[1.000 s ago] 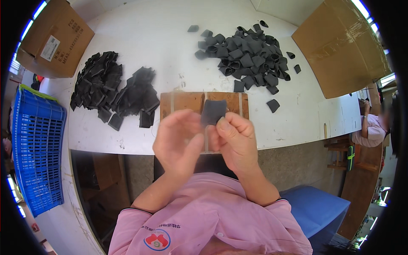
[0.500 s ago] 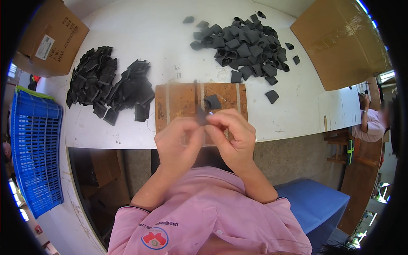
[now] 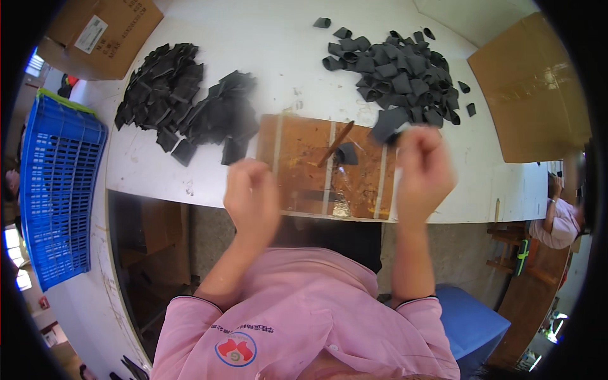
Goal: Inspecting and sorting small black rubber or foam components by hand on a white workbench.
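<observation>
2 black-piece heaps on white table | blue crate left | right hand fingers grasping black piece | left hand fingers curled, empty

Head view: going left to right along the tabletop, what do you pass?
Blue crate → left heap of black pieces → left hand → brown board → right hand holding a black piece → flat cardboard sheet.

The small rubber pieces are black, the flat wooden board brown with pale stripes, the tabletop white, the plastic crate blue.
</observation>
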The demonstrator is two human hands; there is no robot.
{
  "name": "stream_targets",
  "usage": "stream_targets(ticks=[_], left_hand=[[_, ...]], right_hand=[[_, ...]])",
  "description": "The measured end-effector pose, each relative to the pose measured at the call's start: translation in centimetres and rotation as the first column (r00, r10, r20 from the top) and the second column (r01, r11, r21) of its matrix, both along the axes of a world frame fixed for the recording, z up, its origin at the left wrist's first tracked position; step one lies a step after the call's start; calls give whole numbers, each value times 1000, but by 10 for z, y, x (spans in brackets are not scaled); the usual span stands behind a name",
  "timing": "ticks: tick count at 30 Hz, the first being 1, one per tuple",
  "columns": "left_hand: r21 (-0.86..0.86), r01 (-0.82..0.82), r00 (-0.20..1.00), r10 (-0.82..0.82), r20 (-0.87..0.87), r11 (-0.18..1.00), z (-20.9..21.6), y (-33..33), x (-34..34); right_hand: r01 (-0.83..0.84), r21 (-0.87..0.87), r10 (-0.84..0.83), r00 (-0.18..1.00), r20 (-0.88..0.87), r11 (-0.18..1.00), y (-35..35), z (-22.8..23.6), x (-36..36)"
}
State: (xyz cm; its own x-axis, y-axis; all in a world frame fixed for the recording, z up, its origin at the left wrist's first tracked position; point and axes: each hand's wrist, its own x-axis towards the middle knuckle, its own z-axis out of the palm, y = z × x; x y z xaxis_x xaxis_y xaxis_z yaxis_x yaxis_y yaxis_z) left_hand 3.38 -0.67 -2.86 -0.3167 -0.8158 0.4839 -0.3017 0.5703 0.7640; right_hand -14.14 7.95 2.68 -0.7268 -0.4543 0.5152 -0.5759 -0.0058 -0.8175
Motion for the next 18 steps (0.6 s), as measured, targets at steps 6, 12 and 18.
stream_targets(ticks=[6, 12, 18], left_hand=[[14, -358, 860, 324, 393, 933, -56, -63, 44], [44, -220, 895, 184, 408, 974, -61, -66, 38], [697, 198, 942, 63, -329, 689, -11, 14, 14]], right_hand=[[-22, 124, -14, 960, 280, 992, -11, -20, -27], [-627, 174, 363, 630, 687, 759, 14, -53, 54], [-528, -241, 405, 220, 888, 815, -11, -59, 77]])
